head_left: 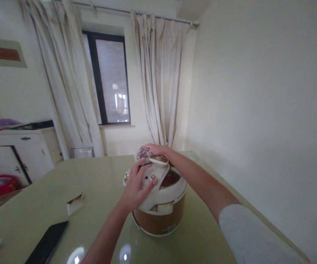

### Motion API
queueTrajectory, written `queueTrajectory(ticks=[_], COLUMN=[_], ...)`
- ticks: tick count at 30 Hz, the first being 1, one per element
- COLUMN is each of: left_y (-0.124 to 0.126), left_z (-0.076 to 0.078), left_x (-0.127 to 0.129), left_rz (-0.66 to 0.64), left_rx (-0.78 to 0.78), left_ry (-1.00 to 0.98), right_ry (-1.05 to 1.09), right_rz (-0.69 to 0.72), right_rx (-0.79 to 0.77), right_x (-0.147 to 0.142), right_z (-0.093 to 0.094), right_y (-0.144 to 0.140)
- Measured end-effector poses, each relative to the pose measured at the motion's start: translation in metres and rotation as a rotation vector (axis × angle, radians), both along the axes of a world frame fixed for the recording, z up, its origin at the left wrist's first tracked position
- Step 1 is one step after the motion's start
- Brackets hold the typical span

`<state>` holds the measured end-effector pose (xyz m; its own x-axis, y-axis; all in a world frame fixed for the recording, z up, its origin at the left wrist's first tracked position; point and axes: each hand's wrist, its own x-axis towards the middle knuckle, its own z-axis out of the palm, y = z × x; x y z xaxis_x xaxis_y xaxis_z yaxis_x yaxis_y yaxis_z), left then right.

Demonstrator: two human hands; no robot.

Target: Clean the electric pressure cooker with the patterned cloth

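Left fingers (149, 187) spread wide on the cooker (158, 221), apparently bracing it, while right fingers (149, 146) hold crumpled cloth (142, 154) just beyond.

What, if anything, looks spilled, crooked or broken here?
Nothing clearly stands out. The cooker stands upright on the pale green table, and no spill or break shows, though fine damage would be too small to tell. The dark phone-like slab and small white-and-brown item lie at angles, which seems ordinary.
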<state>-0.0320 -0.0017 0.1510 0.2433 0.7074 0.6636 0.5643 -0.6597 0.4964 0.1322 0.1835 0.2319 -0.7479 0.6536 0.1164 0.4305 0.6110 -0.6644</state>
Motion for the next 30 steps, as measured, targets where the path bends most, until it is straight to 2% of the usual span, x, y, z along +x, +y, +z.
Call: queueTrajectory(ticks=[2,3,6,9,13,17,20,22,24,26,28,30], left_y=[0.0,0.0,0.002,0.003,0.002,0.001,0.002,0.004,0.005,0.002,-0.004,-0.013], left_z=[0.0,0.0,-0.001,-0.002,-0.002,-0.001,-0.001,-0.002,-0.003,-0.006,-0.012,-0.024], left_x=[0.0,-0.001,0.0,0.001,0.004,0.006,0.005,0.004,0.003,0.004,0.007,0.013], left_rz=[0.013,0.012,0.002,0.019,0.044,0.051,0.047,0.047,0.046,0.044,0.049,0.072], left_rx=[-0.005,-0.011,-0.023,-0.02,-0.006,0.009,0.032,0.041,0.053,0.073,0.112,0.176], left_ry=[0.023,0.036,0.056,0.044,0.011,-0.021,-0.034,-0.04,-0.045,-0.058,-0.079,-0.102], right_ry=[0.083,0.121,0.217,0.282,0.188,0.079,0.12,0.152,0.183,0.232,0.284,0.303], right_rz=[0.1,0.095,-0.071,-0.287,-0.522,-0.724,-0.713,-0.638,-0.56,-0.538,-0.612,-0.743], right_rx=[-0.112,-0.135,-0.092,0.077,0.396,0.626,0.702,0.741,0.737,0.675,0.585,0.512], right_x=[-0.01,-0.008,0.024,0.068,0.111,0.115,0.1,0.092,0.092,0.102,0.116,0.127], right_z=[-0.004,-0.008,-0.021,-0.033,-0.046,-0.058,-0.069,-0.073,-0.074,-0.07,-0.065,-0.063], right_y=[0.008,0.011,0.011,-0.005,-0.061,-0.143,-0.198,-0.219,-0.22,-0.2,-0.17,-0.144])
